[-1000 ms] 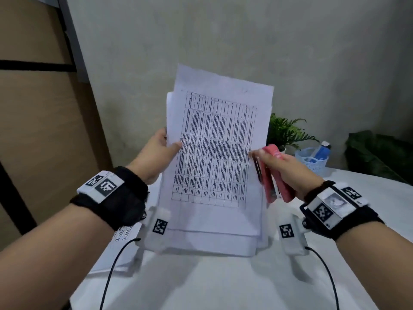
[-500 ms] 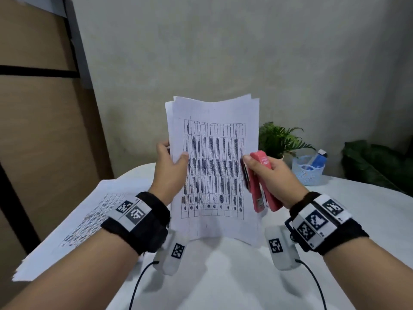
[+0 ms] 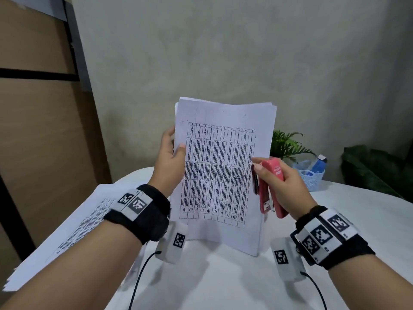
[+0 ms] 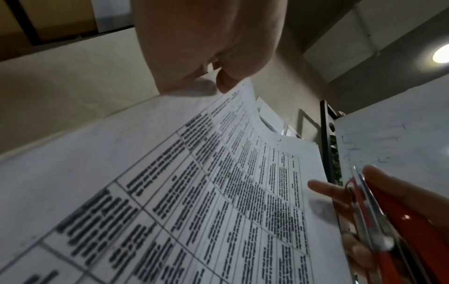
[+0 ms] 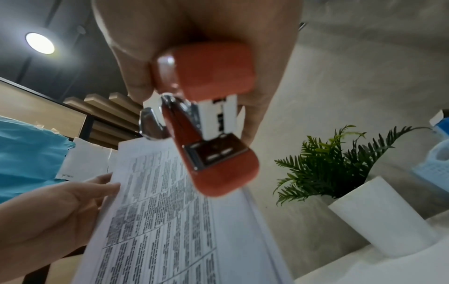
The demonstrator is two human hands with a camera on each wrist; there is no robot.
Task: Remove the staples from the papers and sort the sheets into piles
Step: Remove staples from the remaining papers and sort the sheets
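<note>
Mid-frame, our left hand [image 3: 171,162] pinches the upright paper stack [image 3: 221,173] by its left edge; our right hand [image 3: 285,186] grips the red stapler [image 3: 271,189] against its right edge. Only the right-wrist view shows the stapler's metal anvil [image 5: 213,155].

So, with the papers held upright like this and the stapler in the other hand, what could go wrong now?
The left hand pinches the paper bundle only at its left edge, and the sheets already bow; they may sag or slide apart. The right hand holds the red stapler right against the bundle's right edge, so its metal end could catch or tear a sheet. Dropped sheets could mix with the pile on the table.
</note>
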